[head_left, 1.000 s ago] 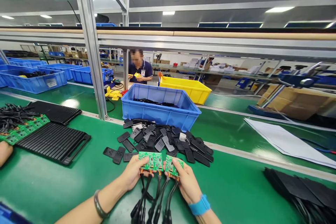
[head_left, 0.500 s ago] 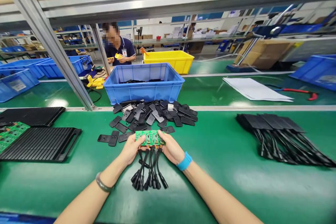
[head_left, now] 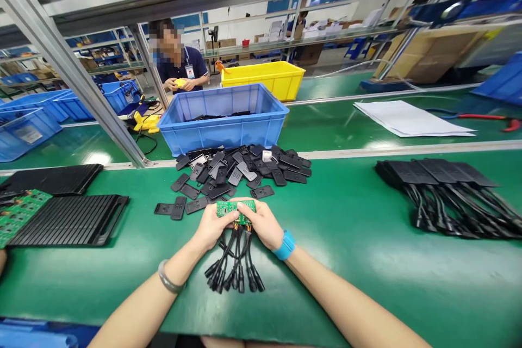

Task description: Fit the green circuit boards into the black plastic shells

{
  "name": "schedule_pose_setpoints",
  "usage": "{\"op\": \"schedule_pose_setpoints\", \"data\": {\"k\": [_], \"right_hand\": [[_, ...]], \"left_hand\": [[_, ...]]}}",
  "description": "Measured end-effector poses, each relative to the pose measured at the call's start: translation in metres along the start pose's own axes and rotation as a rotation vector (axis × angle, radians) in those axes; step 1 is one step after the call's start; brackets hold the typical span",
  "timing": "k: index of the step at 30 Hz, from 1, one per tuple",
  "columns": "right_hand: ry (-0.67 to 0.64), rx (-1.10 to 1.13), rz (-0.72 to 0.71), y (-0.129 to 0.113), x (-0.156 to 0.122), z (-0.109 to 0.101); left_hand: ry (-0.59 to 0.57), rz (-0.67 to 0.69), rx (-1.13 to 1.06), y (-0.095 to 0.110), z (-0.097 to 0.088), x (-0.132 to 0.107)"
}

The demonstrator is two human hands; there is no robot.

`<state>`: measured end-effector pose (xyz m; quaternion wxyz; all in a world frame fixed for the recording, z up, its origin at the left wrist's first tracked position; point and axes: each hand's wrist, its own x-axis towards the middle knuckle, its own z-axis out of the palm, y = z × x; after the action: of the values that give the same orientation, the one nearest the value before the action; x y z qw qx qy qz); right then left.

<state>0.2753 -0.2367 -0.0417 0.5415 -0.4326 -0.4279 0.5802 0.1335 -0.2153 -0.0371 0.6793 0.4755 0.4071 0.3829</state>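
Note:
A green circuit board panel [head_left: 225,208] is held between my two hands above the green tabletop. My left hand [head_left: 212,224] grips its left end, thumb across the face. On the right end, my right hand [head_left: 263,222] is closed with its thumb lying over the components. Several black cables with round connectors [head_left: 234,263] hang from the board's lower edge, joined by small coloured wires. The fingers behind the board are mostly hidden. Just beyond my hands lies a heap of flat black plastic covers [head_left: 240,169].
Behind the heap stands a blue bin [head_left: 224,133], with a yellow bin [head_left: 265,79] farther back. Black ribbed trays [head_left: 73,220] lie at left. Black cased units with cables [head_left: 432,174] lie at right, below white paper [head_left: 411,118]. A co-worker [head_left: 183,65] faces the bench opposite.
My right thumb has moved inward over the board, and the left thumb has shifted right. The cables have swung slightly. The camera view has tilted; the co-worker's hands have come together.

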Motion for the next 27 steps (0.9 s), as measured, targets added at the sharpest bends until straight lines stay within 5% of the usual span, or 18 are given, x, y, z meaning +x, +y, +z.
{"op": "schedule_pose_setpoints", "data": {"k": [13, 16, 23, 27], "right_hand": [[0.224, -0.218, -0.184, 0.009, -0.007, 0.012], [0.215, -0.198, -0.162, 0.010, -0.005, 0.012], [0.132, 0.119, -0.041, 0.004, 0.006, 0.003], [0.173, 0.180, 0.001, 0.003, 0.007, -0.001]], "left_hand": [[0.122, 0.246, 0.289, -0.008, 0.003, -0.002], [0.116, 0.211, 0.270, -0.006, 0.005, 0.000], [-0.023, 0.038, -0.161, -0.001, 0.000, 0.000], [-0.071, 0.044, -0.069, 0.000, -0.007, 0.001]]}}
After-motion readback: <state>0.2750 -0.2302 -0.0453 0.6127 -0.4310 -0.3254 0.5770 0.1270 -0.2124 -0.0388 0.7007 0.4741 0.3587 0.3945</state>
